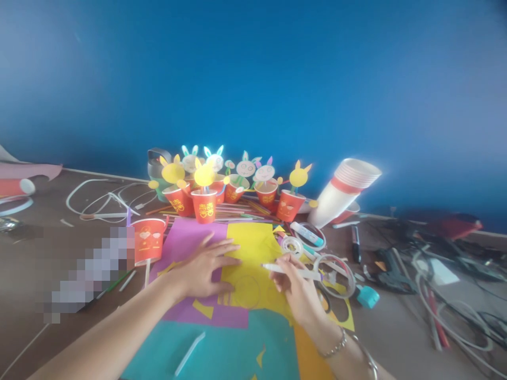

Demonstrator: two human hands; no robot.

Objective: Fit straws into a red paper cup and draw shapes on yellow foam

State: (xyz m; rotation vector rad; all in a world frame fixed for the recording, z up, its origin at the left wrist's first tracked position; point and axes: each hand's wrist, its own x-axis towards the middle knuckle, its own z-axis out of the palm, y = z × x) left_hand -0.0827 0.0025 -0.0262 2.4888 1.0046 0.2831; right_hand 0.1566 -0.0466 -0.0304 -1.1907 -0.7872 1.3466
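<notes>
My left hand lies flat with fingers spread, across the edge between a purple sheet and a yellow sheet of paper. A faint circle is drawn on the yellow sheet beside those fingertips. In my right hand is a white marker pen, its tip pointing left over the yellow sheet. Whether the tip touches the paper I cannot tell. Beneath these sheets spreads teal paper, with an orange sheet at its right. Small yellow scraps lie about.
Red paper cups holding paper animal figures stand along the back. A leaning stack of paper cups rises at right. Rolls of tape, a black marker, a glue stick and tangled cables lie rightward. Another red cup stands left.
</notes>
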